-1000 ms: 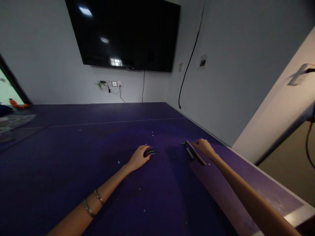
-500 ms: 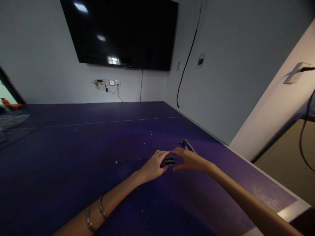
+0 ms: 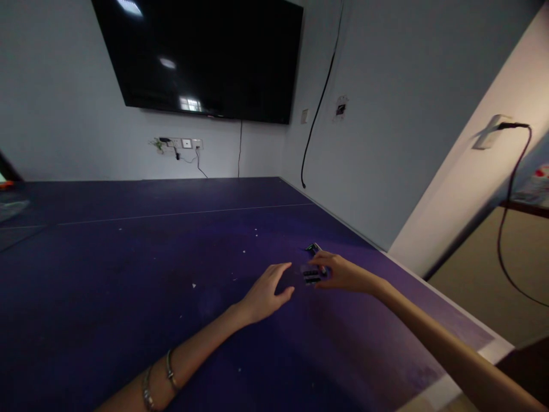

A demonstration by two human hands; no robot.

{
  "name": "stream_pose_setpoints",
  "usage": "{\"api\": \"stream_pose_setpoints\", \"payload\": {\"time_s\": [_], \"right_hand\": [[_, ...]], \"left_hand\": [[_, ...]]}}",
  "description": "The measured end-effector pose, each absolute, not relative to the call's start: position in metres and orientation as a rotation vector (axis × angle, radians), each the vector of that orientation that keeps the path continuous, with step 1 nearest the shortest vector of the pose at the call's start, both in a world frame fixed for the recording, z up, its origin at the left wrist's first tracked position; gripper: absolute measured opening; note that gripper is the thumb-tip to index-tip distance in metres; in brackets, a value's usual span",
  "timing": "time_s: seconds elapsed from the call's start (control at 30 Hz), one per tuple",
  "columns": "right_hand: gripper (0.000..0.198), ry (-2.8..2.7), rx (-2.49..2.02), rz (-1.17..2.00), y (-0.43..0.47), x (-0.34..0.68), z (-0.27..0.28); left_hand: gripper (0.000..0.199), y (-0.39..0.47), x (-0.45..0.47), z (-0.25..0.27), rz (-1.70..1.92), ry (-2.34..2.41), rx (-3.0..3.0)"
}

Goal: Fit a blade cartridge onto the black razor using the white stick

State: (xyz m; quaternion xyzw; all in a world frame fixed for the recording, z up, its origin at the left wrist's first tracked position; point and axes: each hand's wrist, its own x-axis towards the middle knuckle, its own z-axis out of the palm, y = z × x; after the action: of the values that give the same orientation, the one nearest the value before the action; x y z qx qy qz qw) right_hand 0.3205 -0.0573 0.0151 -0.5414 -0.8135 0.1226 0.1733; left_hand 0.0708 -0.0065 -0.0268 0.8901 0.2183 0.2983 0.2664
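My right hand (image 3: 337, 272) has its thumb and fingers around the right side of a small, see-through flat piece with dark bars (image 3: 311, 277). The piece is close over the purple tabletop; whether it touches the surface I cannot tell. To the left of it, my left hand (image 3: 268, 293) has thumb and fingers spread apart, with nothing between them. Just behind my right hand lies a slim dark object with a pale edge (image 3: 313, 248), partly hidden by the fingers.
The purple tabletop (image 3: 128, 286) carries several small white scraps. A clear plastic bag-like thing (image 3: 12, 210) lies at the far left. Beyond are a wall-mounted television (image 3: 206, 57), wall sockets (image 3: 186, 143) and a hanging black cable (image 3: 317, 117).
My right hand has moved right with the small barred piece, away from my left hand. The left fingers have opened and no longer meet the right ones. The view has turned slightly right.
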Motion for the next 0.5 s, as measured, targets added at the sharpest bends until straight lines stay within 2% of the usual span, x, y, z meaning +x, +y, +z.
{"api": "stream_pose_setpoints", "payload": {"time_s": [0.2, 0.33, 0.5], "right_hand": [[0.056, -2.159, -1.864, 0.293, -0.031, 0.415, 0.0], [0.052, -1.965, -2.176, 0.33, -0.014, 0.464, -0.017], [0.05, -1.938, -2.211, 0.291, 0.001, 0.484, -0.034]], "left_hand": [[0.042, 0.01, 0.042, -0.032, 0.814, 0.72, 2.43], [0.036, 0.019, 0.021, -0.037, 0.795, 0.82, 2.441], [0.032, 0.026, 0.003, -0.044, 0.782, 0.896, 2.455]]}}
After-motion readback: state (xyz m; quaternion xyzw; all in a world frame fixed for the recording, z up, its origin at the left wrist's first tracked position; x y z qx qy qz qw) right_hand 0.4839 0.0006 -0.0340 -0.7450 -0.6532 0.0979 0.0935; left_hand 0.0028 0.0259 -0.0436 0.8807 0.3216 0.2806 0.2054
